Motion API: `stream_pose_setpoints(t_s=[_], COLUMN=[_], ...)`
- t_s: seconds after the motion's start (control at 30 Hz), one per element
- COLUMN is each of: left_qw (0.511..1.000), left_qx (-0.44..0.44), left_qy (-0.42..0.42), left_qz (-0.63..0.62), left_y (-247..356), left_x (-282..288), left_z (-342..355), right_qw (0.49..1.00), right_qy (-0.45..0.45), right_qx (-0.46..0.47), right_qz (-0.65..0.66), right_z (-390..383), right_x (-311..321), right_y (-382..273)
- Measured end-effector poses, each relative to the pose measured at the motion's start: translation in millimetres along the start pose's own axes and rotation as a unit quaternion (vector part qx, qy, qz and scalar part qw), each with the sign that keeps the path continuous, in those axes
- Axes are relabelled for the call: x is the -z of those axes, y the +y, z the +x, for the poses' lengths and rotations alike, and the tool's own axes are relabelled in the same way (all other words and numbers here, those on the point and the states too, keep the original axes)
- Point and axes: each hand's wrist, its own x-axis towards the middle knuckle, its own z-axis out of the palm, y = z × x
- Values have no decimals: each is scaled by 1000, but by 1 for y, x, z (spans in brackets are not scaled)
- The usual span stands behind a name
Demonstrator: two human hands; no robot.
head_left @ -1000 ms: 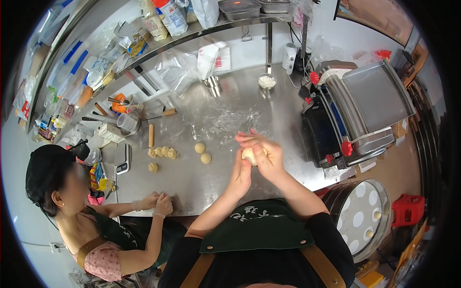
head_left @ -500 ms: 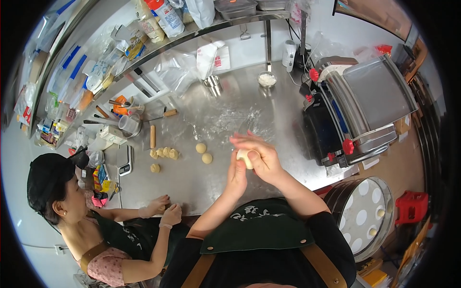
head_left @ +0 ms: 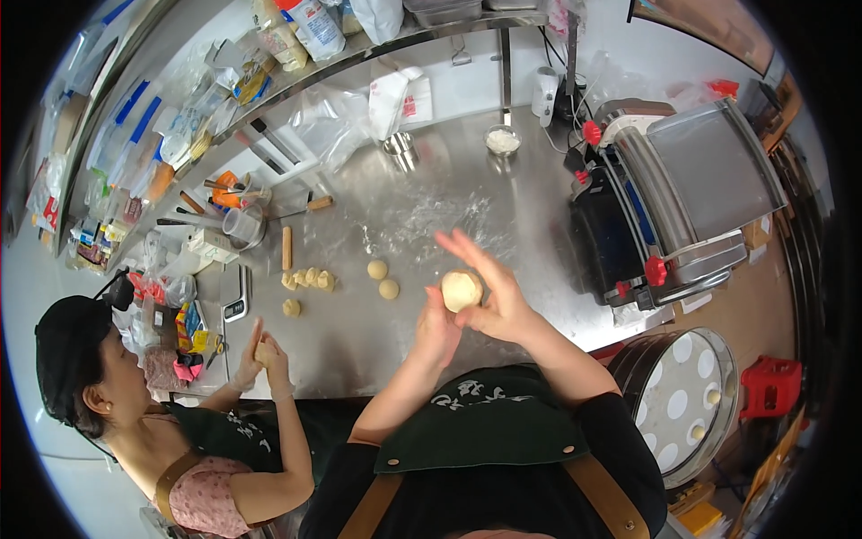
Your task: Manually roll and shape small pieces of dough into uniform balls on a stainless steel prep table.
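Between my left hand (head_left: 435, 331) and my right hand (head_left: 490, 304) is a pale, round dough ball (head_left: 461, 291). My left hand cups it from the lower left; my right hand rests against its right side, long fingers stretched upward and thumb under it. Two dough balls (head_left: 377, 269) lie on the steel table (head_left: 359, 341) left of my hands, with a row of cut dough pieces (head_left: 314, 278), a single piece (head_left: 292, 307) and a small rolling pin (head_left: 286, 247) farther left. Flour is dusted beyond my hands.
A co-worker (head_left: 206, 458) at left works gloved hands (head_left: 260, 359) around dough. A roller machine (head_left: 673, 180) stands right, stacked steamers (head_left: 678, 404) below it. A flour bowl (head_left: 503, 140), metal cup (head_left: 400, 148), scale (head_left: 235, 292) and laden shelf (head_left: 305, 72) line the back and left.
My right fingers have lifted and spread off the dough ball, exposing more of its round top. The co-worker's hands have risen and moved left from the table's front edge.
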Motion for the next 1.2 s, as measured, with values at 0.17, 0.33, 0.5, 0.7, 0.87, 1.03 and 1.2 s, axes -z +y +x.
stream_pose_setpoints(t_s=[0.17, 0.33, 0.5, 0.7, 0.87, 1.03, 1.2], left_qw=[967, 990, 999, 992, 998, 995, 988], left_qx=[78, -103, 23, 33, -59, 12, -124], left_qy=[-203, -14, -15, -98, 3, -99, -7], left_qz=[-132, 94, 22, -70, 39, -28, 95], left_y=[2, -3, 8, 4, 7, 8, -8], left_x=[22, -7, 11, 0, -4, 12, -2], left_z=[1, -2, -6, -5, -10, -9, -13], right_qw=[990, 999, 999, 987, 998, 992, 998], right_qy=[-106, -36, 43, -79, -28, 12, -4], right_qx=[70, 24, -14, 106, 38, 63, 52], right_qz=[-65, 8, -2, -91, -28, -111, -25], right_z=[-4, -11, -1, -10, -1, -3, -15], right_x=[13, 5, -1, 9, 5, 6, 1], right_y=[13, 24, -8, 26, 1, -1, 22])
